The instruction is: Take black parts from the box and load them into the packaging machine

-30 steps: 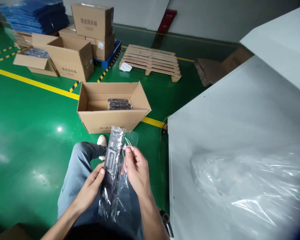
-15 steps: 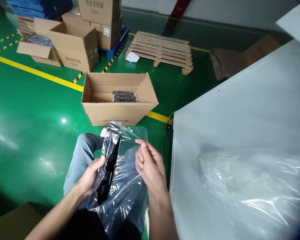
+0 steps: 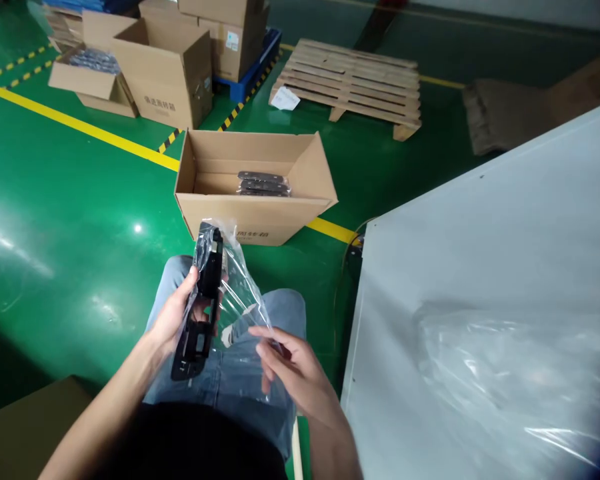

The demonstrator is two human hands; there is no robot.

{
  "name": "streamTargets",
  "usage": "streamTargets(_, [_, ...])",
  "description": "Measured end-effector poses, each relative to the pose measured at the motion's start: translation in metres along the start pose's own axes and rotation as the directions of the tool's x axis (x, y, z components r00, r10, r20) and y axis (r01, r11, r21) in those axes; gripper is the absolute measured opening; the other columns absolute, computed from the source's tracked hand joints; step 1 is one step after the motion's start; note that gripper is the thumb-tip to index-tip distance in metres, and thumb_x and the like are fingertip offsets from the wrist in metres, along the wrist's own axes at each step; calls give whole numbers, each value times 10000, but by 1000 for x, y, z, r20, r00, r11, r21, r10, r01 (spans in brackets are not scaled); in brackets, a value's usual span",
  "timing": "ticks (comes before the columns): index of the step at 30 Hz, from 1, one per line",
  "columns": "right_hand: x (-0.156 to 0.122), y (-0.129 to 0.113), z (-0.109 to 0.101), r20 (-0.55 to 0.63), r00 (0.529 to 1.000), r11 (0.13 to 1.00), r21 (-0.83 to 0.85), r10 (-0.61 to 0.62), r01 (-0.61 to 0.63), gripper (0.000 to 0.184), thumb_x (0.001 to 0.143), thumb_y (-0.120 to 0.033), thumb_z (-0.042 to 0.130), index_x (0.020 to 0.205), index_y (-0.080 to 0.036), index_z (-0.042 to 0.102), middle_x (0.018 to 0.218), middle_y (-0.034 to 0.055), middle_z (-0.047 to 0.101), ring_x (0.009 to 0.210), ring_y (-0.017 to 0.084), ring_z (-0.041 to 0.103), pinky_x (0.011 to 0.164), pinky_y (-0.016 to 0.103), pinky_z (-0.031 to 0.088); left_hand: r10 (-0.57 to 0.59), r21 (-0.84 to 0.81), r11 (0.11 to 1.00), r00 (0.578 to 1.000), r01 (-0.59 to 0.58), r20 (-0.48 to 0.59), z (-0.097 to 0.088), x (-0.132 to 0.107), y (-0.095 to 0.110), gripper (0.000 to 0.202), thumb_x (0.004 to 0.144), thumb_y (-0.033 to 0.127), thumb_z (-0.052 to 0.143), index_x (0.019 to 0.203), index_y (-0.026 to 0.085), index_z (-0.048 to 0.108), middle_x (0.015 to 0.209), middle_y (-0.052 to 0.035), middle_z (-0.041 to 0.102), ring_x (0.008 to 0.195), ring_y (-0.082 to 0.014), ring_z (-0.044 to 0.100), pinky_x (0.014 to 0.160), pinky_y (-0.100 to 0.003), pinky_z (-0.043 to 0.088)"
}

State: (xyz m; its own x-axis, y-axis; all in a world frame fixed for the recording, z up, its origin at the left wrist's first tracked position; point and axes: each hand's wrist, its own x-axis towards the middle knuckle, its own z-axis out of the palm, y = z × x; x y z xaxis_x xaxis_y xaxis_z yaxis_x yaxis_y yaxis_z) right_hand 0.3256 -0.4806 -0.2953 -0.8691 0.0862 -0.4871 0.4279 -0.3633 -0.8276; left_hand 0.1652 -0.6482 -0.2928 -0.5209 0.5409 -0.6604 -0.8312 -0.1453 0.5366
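Observation:
My left hand [image 3: 174,312] grips a long, narrow black plastic part [image 3: 200,337] with cut-outs along it, tilted over my lap. A clear plastic bag [image 3: 241,287] covers the part and spreads off its right side. My right hand [image 3: 295,373] is at the loose side of this bag, thumb and forefinger close together on the film, the other fingers curled. Just beyond the part's upper end stands an open cardboard box [image 3: 260,217], holding several dark wrapped parts [image 3: 264,184].
A pale grey surface [image 3: 405,267] with a pile of clear plastic bags [image 3: 510,373] lies at right. Behind are a wooden pallet [image 3: 350,77], more open cartons [image 3: 163,80] and stacked boxes [image 3: 230,50] on a blue pallet. A brown carton [image 3: 35,413] sits at lower left.
The part has turned more upright and shifted left, with its cut-outs now facing up. The film has swung round to its right, and my right hand has moved lower.

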Motion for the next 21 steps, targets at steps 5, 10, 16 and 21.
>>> streamTargets(5, [-2, -7, -31, 101, 994, 993, -113, -35, 46, 494, 862, -529, 787, 1225, -197, 732, 727, -58, 531, 507, 73, 550, 513, 243, 534, -75, -43, 996, 989, 81, 128, -6, -2, -1, 796, 727, 803, 788, 1205, 173, 701, 804, -56, 704, 627, -210, 675, 538, -307, 587])
streamTargets(10, [-4, -22, -44, 69, 994, 888, -446, -89, 110, 690, 841, -516, 806, 1448, -254, 606, 1067, 71, 720, 976, 215, 726, 901, 383, 630, 84, 195, 977, 996, -87, 21, -3, -8, -6, 732, 598, 587, 979, 1108, 161, 670, 952, -103, 748, 717, -232, 698, 630, -322, 583])
streamTargets(16, [17, -34, 6, -313, 715, 617, -759, -625, 207, 937, 799, -577, 813, 1587, -246, 428, 1419, 167, 633, 1312, 329, 622, 1109, 540, 543, 268, 589, 771, 962, -242, 45, 6, -12, -22, 491, 780, 562, 841, 986, 151, 666, 855, -54, 706, 752, -192, 616, 683, -285, 496])
streamTargets(21, [33, -41, 27, -484, 522, 664, -710, -702, 234, 349, 996, -498, 600, 1124, -224, 774, 989, 113, 755, 913, 249, 716, 854, 415, 588, 306, 646, 712, 949, -276, 69, 6, -15, -33, 427, 850, 548, 786, 963, 152, 674, 833, -55, 689, 730, -173, 585, 673, -267, 479])
